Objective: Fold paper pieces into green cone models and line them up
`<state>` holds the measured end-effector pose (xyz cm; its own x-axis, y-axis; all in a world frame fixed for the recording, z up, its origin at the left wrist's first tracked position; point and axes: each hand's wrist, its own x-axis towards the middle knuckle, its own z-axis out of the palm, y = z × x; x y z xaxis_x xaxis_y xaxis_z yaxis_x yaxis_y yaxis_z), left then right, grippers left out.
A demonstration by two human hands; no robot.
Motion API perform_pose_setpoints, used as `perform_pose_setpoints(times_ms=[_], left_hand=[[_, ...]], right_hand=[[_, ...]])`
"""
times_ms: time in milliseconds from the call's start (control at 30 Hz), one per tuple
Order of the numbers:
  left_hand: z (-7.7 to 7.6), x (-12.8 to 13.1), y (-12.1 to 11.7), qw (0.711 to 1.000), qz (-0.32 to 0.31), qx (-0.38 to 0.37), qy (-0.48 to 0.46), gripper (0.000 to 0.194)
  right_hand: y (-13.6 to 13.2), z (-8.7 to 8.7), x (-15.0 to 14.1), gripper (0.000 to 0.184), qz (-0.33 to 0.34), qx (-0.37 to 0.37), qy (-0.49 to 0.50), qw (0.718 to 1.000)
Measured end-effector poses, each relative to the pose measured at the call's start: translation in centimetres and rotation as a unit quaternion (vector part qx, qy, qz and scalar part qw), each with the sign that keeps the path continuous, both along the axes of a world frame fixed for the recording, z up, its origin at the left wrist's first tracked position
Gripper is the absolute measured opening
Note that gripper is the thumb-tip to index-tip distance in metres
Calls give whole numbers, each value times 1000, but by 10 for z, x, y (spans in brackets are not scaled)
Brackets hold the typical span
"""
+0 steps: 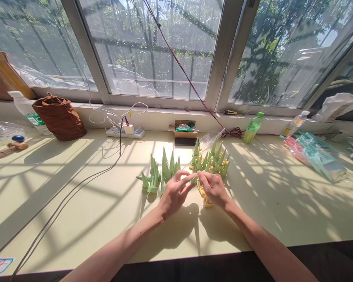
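Observation:
My left hand (176, 190) is closed around a small green cone-shaped piece (194, 180), largely covered by the fingers. Close beside it, my right hand (213, 188) pinches thumb and forefinger together at the piece's top; whatever sits between those fingertips is too small to make out. Several plain green pointed cones (153, 178) stand grouped left of my left hand, and one lies on its side. Behind my right hand is a cluster of green cones with yellow bits around them (216, 156). Small yellow pieces (207, 201) lie under my right hand.
At the table's back are an open cardboard box (186, 132), a dark phone-like slab (184, 141), a power strip (126, 133) and a green bottle (253, 127). A brown bag (60, 117) stands left; plastic-wrapped packs (314, 152) lie right. A black cable (85, 181) crosses the left side.

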<state>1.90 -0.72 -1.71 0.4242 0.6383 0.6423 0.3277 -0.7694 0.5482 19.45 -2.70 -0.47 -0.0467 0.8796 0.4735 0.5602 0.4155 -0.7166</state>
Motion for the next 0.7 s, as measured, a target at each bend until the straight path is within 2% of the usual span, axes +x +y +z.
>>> perform_pose_setpoints(times_ms=[100,167,267,400,467,533,700], left_hand=[[7,2,-4,997,-7,-66,-29,27],[12,3,-6,987,1,-145,-64,28],[17,3,-6,952,-23,-288,-101,34],[17,2,-3,888,-119,-431,-104,53],[16,2,-2,862,-153,-470,-111,56],[14,2,-2,850,-165,-484,-126,53],[15,2,-1,848,-163,-485,-137,46]], right_hand=[[1,-2,0,43,-20,3,32,999],[2,-6,2,41,-27,11,61,998],[4,-10,5,40,-16,17,100,995],[2,-9,6,37,30,13,76,997],[0,-6,5,37,56,19,55,997],[-2,-4,5,37,71,21,49,996],[-3,-2,5,39,76,14,51,996]])
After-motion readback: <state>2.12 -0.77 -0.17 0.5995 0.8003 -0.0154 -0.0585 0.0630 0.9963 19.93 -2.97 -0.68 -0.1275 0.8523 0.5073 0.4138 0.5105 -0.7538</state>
